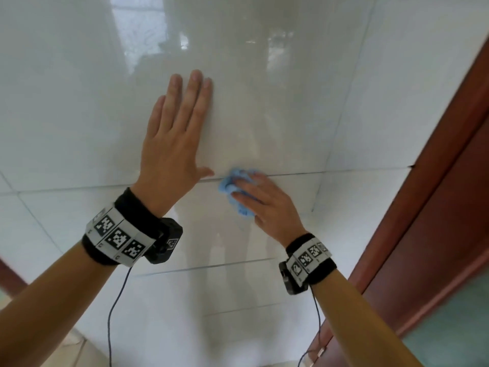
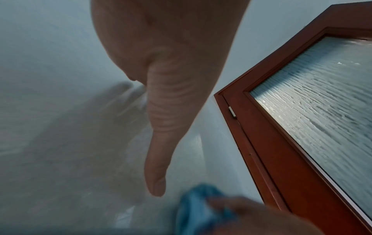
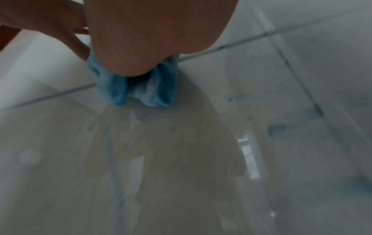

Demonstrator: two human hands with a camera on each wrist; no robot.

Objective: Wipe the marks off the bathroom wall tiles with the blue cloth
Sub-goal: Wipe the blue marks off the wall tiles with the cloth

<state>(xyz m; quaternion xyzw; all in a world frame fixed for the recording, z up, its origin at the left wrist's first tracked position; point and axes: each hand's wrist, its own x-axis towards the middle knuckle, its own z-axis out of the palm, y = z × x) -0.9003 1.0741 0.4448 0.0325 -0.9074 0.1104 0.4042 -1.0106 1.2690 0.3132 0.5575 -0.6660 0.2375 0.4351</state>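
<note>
Glossy white wall tiles [image 1: 277, 115] fill the head view. My left hand [image 1: 174, 139] lies flat on a tile, fingers straight and together, thumb pointing right towards the cloth. Just right of that thumb, my right hand [image 1: 260, 201] presses a bunched blue cloth [image 1: 230, 185] against the wall on a horizontal grout line [image 1: 296, 174], fingers curled round it. The right wrist view shows the cloth [image 3: 136, 89] squeezed under the palm, with faint blue-grey smudges [image 3: 277, 128] on the tiles to its right. The left wrist view shows the thumb [image 2: 161, 143] and the blurred cloth [image 2: 199, 211].
A reddish-brown wooden door frame [image 1: 436, 181] with a frosted glass panel [image 2: 322, 98] stands close on the right of the tiled wall. Cables hang from both wristbands. More tiles extend to the left and below.
</note>
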